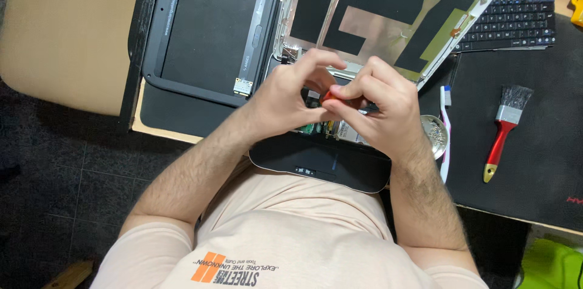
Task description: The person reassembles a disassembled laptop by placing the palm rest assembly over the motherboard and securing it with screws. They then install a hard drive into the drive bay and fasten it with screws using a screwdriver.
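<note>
- Head view: the left hand (290, 91) and right hand (382, 110) meet over the opened laptop (322, 158) at the desk's (161, 131) near edge, fingers curled together around a small red-handled tool (328, 96).
- Which hand truly grips the tool cannot be told.
- Toward the desk's right side lie a red-handled brush (504, 128), a toothbrush (446, 125) and a small metal dish (436, 134).
- A detached keyboard (510, 24) sits at the far right corner.

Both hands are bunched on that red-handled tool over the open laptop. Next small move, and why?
Probably keep the red-handled tool upright and turn it gently in place. The left hand and right hand both pinch it over the exposed circuit board of the opened laptop base, and the tip is hidden, so I cannot tell whether it is seated. The small metal dish sits close beside the right hand.
</note>
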